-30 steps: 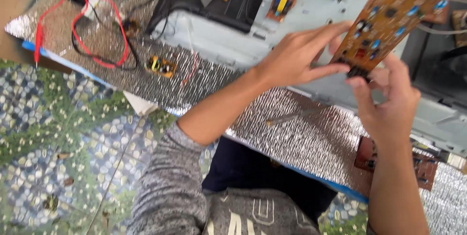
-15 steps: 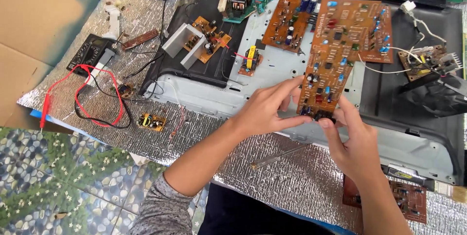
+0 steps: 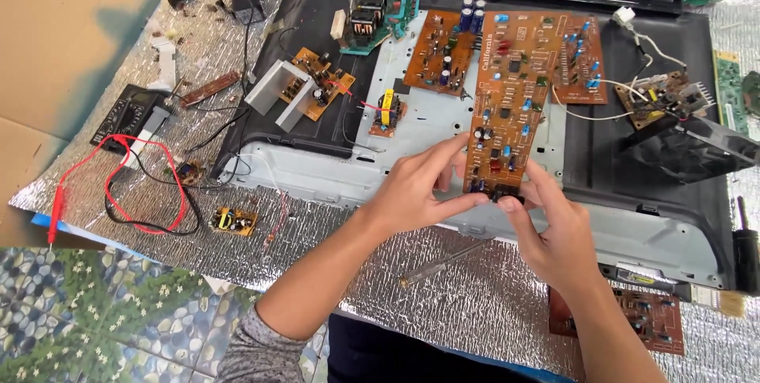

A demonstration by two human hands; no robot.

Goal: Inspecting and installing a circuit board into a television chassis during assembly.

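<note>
A large brown L-shaped circuit board (image 3: 516, 98), dotted with blue and red parts, is held by its near end. My left hand (image 3: 419, 189) pinches its lower left edge with thumb and fingers. On the lower right corner, my right hand (image 3: 558, 228) grips from below. The board hovers over a grey metal chassis (image 3: 396, 169) that lies in a black plastic shell (image 3: 657, 181). Other boards sit in the chassis: a smaller brown one (image 3: 439, 54) at the top and a small one with a yellow part (image 3: 386, 111).
A multimeter (image 3: 127, 114) with red and black leads (image 3: 119, 193) lies at the left on silver foil matting (image 3: 475, 304). A screwdriver (image 3: 443, 264) rests near my arms. A brown board (image 3: 657, 316) lies at lower right, a tiny board (image 3: 233, 221) at lower left. Patterned floor below.
The view has tilted up and steadied, so the whole chassis shows. Both hands have lowered the big board from close to the camera toward the chassis, keeping hold of its near end.
</note>
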